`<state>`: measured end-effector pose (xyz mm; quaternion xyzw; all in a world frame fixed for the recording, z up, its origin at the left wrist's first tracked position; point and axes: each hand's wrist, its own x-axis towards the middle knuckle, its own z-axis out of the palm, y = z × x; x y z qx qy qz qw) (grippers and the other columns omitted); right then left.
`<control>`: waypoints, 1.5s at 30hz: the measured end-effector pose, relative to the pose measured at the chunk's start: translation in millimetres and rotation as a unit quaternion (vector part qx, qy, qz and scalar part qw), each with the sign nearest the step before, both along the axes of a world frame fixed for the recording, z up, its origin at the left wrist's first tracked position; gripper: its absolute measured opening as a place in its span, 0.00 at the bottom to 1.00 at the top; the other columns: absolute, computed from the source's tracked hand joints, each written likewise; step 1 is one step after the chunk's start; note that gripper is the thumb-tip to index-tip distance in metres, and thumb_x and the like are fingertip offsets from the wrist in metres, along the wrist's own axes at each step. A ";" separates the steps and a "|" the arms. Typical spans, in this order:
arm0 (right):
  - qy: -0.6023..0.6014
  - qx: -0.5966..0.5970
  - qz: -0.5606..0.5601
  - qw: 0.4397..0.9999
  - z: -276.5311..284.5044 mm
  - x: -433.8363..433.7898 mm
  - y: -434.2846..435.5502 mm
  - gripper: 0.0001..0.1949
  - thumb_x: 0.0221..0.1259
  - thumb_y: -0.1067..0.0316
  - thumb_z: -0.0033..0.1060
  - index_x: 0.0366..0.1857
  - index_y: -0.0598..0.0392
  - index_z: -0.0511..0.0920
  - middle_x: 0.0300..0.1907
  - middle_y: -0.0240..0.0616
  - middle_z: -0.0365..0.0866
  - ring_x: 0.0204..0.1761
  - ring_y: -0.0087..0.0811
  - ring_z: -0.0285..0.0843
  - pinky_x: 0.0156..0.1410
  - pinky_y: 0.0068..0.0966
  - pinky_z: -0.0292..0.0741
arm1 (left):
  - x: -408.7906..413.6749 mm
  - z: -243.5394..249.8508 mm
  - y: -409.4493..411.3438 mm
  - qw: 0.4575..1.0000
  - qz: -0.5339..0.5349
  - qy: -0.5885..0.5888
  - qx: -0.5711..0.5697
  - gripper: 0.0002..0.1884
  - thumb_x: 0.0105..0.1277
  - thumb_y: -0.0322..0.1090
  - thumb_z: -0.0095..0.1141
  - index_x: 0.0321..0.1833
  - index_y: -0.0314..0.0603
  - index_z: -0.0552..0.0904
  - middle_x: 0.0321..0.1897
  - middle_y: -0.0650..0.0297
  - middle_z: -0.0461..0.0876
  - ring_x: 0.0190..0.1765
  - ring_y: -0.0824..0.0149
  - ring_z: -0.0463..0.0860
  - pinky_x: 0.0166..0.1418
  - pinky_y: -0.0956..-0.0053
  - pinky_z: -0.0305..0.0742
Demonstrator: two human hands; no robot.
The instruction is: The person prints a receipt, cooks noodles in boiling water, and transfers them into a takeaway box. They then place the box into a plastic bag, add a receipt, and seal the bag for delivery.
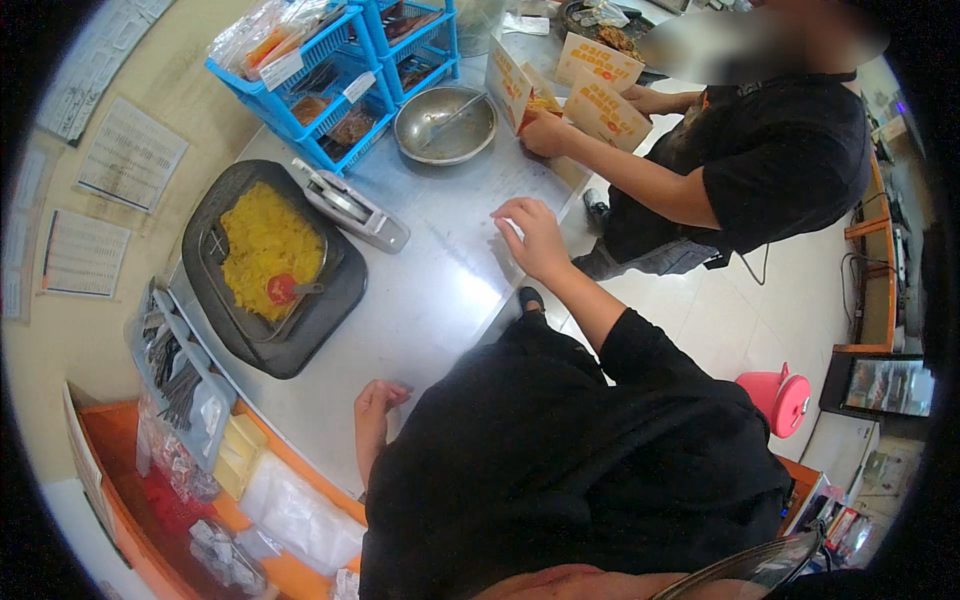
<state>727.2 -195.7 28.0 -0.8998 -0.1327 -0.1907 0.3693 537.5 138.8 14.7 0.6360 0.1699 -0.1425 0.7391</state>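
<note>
My right hand (532, 238) is raised over the front edge of the steel-topped counter (435, 300), its thumb and fingers apart and nothing in it. My left hand (381, 400) is lower, near the same edge, with its fingers curled; whether it holds anything small is hidden. On the counter before me, a black insulated tub (341, 300) holds a pan of yellow rice (270, 240). A red scoop (282, 289) with a grey handle rests on the rice. Against the tub's rim lies a grey tape dispenser (375, 225).
A steel bowl (450, 142) containing a fork stands beside stacked blue plastic baskets (337, 97). At right, a co-worker's hands (551, 135) hold printed paper food boxes (606, 109). A cutlery tray (184, 375) and plastic bags (300, 510) lie at left. A pink bucket (761, 394) stands behind.
</note>
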 end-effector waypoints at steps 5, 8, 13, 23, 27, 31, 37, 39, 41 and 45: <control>-0.094 0.011 -0.035 0.995 25.3 43.4 -20.0 0.16 0.56 0.68 0.61 0.49 0.51 0.76 0.49 0.43 0.77 0.52 0.45 0.73 0.58 0.39 0.68 | 39.6 19.3 -40.3 0.999 -0.024 -0.019 0.035 0.19 0.74 0.46 0.46 0.31 0.38 0.75 0.33 0.59 0.81 0.40 0.65 0.81 0.52 0.69 0.75; -0.148 -0.011 -0.130 0.980 52.9 74.9 -22.4 0.24 0.55 0.67 0.62 0.57 0.55 0.69 0.54 0.50 0.73 0.56 0.47 0.70 0.60 0.39 0.67 | 64.4 23.8 -65.8 0.998 -0.036 -0.030 0.051 0.17 0.74 0.43 0.47 0.32 0.36 0.77 0.34 0.59 0.82 0.41 0.64 0.81 0.53 0.70 0.74; 0.015 -0.178 -0.181 0.967 51.9 105.0 -53.4 0.30 0.56 0.66 0.60 0.64 0.58 0.61 0.49 0.55 0.78 0.49 0.51 0.77 0.54 0.41 0.74 | 95.9 24.7 -108.9 0.991 -0.071 -0.031 0.111 0.16 0.74 0.42 0.46 0.35 0.36 0.78 0.35 0.59 0.82 0.41 0.67 0.80 0.53 0.71 0.74; 0.166 -0.176 0.193 0.951 52.4 64.6 -109.9 0.21 0.55 0.72 0.53 0.55 0.41 0.77 0.39 0.42 0.83 0.39 0.46 0.82 0.44 0.41 0.77 | 127.4 8.0 -145.2 0.986 0.084 -0.098 0.107 0.13 0.73 0.37 0.49 0.34 0.35 0.78 0.32 0.63 0.81 0.39 0.71 0.78 0.48 0.76 0.73; 0.119 -0.205 0.369 0.899 51.3 55.6 -106.0 0.23 0.51 0.74 0.55 0.53 0.38 0.79 0.43 0.35 0.83 0.45 0.39 0.81 0.50 0.36 0.76 | 148.0 23.7 -162.1 0.960 0.172 -0.158 0.156 0.09 0.71 0.34 0.51 0.36 0.35 0.79 0.35 0.62 0.82 0.39 0.71 0.78 0.47 0.75 0.73; 0.093 -0.196 0.484 0.847 50.5 52.1 -89.8 0.24 0.50 0.73 0.58 0.54 0.37 0.79 0.43 0.33 0.83 0.46 0.37 0.80 0.52 0.33 0.76 | 150.2 31.7 -158.6 0.955 0.016 -0.199 0.219 0.09 0.69 0.33 0.53 0.38 0.36 0.83 0.38 0.60 0.84 0.40 0.67 0.80 0.48 0.73 0.73; 0.431 0.009 0.583 0.689 42.8 65.3 -67.6 0.18 0.67 0.53 0.52 0.55 0.48 0.78 0.52 0.42 0.80 0.52 0.44 0.76 0.60 0.35 0.71 | 129.1 26.5 -160.8 0.950 -0.233 -0.129 0.163 0.13 0.68 0.38 0.52 0.38 0.35 0.83 0.33 0.56 0.83 0.41 0.62 0.81 0.49 0.71 0.72; 0.482 0.028 0.593 0.645 37.1 76.0 -62.5 0.22 0.70 0.47 0.46 0.55 0.52 0.77 0.52 0.44 0.80 0.52 0.43 0.76 0.61 0.34 0.70 | 118.4 32.1 -154.4 0.952 -0.221 -0.134 0.162 0.12 0.68 0.37 0.52 0.37 0.34 0.82 0.33 0.57 0.82 0.40 0.61 0.80 0.48 0.71 0.72; 0.432 0.016 0.627 0.648 27.5 81.8 -55.7 0.25 0.71 0.43 0.41 0.54 0.54 0.77 0.51 0.45 0.80 0.52 0.41 0.76 0.61 0.33 0.69 | 112.9 42.5 -140.8 0.961 -0.193 -0.131 0.151 0.11 0.66 0.37 0.54 0.34 0.36 0.81 0.33 0.59 0.80 0.42 0.61 0.78 0.49 0.69 0.71; 0.354 -0.057 0.613 0.704 45.7 114.0 -57.1 0.24 0.69 0.43 0.45 0.43 0.54 0.82 0.41 0.42 0.82 0.52 0.42 0.75 0.59 0.33 0.69 | 87.7 50.8 -97.1 0.939 -0.171 -0.186 0.235 0.14 0.57 0.43 0.64 0.30 0.40 0.78 0.36 0.61 0.78 0.46 0.60 0.74 0.54 0.65 0.68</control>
